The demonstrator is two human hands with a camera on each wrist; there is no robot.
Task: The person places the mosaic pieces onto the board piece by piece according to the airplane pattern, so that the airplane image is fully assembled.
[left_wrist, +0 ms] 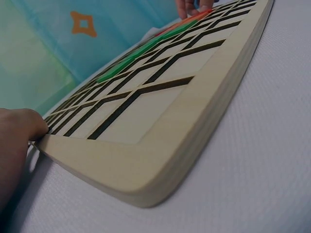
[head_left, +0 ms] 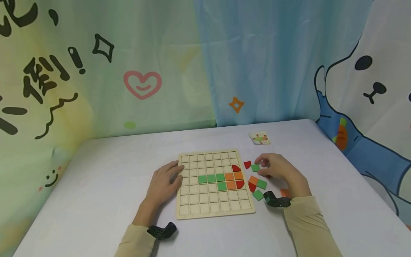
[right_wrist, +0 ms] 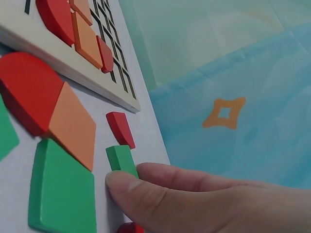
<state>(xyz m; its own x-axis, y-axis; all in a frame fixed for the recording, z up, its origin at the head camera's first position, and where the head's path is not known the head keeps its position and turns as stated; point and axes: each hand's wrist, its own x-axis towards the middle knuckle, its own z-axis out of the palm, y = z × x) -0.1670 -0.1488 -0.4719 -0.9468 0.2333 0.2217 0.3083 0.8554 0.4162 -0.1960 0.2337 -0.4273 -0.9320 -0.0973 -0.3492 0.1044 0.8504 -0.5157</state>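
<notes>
A wooden grid board (head_left: 218,215) lies flat with green, orange and red tiles in some cells. At its left edge rests my left hand (head_left: 163,182), thumb and fingertips on the rim (left_wrist: 92,158). My right hand (head_left: 278,167) is beyond the board's right side, low over loose tiles. Its thumb and forefinger pinch the end of a green square tile (right_wrist: 122,159). Just past that tile lies a red rounded tile (head_left: 247,164). Another red piece (right_wrist: 130,227) shows partly under the right hand in the right wrist view.
Nearer me, right of the board, are loose green tiles (head_left: 258,195), an orange tile (head_left: 253,179) and a red tile (head_left: 252,187). Another orange tile (head_left: 285,192) sits by the right wrist. A small pattern card (head_left: 260,138) lies farther back on the white table (head_left: 128,157).
</notes>
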